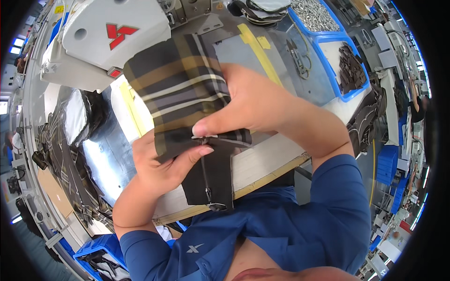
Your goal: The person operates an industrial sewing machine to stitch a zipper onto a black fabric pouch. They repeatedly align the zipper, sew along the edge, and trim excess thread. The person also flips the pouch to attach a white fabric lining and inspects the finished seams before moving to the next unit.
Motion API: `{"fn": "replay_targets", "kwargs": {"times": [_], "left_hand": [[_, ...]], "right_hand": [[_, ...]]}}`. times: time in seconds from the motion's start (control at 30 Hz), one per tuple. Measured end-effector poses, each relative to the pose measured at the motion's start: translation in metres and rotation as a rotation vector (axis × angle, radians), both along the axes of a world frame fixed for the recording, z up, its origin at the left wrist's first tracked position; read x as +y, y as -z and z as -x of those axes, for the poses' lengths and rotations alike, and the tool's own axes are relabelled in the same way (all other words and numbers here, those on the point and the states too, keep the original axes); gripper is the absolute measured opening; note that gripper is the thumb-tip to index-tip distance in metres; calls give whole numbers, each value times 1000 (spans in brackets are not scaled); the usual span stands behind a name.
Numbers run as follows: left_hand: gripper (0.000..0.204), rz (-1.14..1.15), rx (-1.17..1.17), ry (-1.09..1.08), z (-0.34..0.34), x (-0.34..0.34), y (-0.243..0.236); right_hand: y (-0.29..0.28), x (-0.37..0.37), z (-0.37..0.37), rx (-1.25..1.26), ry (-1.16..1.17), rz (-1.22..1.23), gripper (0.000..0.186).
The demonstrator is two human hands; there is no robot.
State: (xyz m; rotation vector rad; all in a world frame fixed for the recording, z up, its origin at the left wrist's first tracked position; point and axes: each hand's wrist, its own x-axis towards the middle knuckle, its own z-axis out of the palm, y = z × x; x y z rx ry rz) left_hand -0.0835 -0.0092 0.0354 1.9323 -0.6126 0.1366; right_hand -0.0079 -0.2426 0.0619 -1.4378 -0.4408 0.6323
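Note:
A plaid fabric piece (180,84) in black, brown and white stripes is stretched between my hands above the table's front edge. My left hand (161,164) is closed on its lower left side, thumb pressed near the lower edge. From the right, my right hand (248,100) grips the same fabric, its thumb just above the left one. Between the two thumbs lies the top of a black zipper (206,175). Its dark tape hangs below the hands, with a metal slider near the bottom. The fingers behind the fabric are hidden.
A white sewing machine (112,37) stands at the back left. Scissors (298,58) lie right of the yellow tape strips (258,47). Blue trays hold metal pieces (316,16) and dark brown pieces (350,70). Plaid fabric (68,164) is heaped on the left.

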Motion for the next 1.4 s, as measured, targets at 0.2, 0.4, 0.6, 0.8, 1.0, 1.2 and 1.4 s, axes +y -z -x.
{"fn": "replay_targets", "kwargs": {"times": [0.2, 0.4, 0.6, 0.8, 1.0, 1.2, 1.4], "left_hand": [[39, -178, -658, -324, 10, 11, 10], [28, -577, -999, -156, 13, 3, 1], [25, -595, -1024, -151, 16, 3, -2], [38, -641, -902, -86, 29, 3, -9], [37, -631, -1043, -33, 21, 7, -9], [20, -641, -1162, 6, 16, 9, -8], [30, -504, -910, -1, 20, 8, -11]], "right_hand": [[-2, 1, 5, -137, -19, 42, 67], [10, 5, 5, -331, 26, 137, 63], [0, 7, 11, -277, 73, 122, 61], [5, 8, 13, -328, 56, 93, 56], [5, 15, 18, -291, 103, 57, 51], [4, 17, 20, -230, 128, 71, 52], [-23, 6, 20, -15, 117, 145, 84]]}}
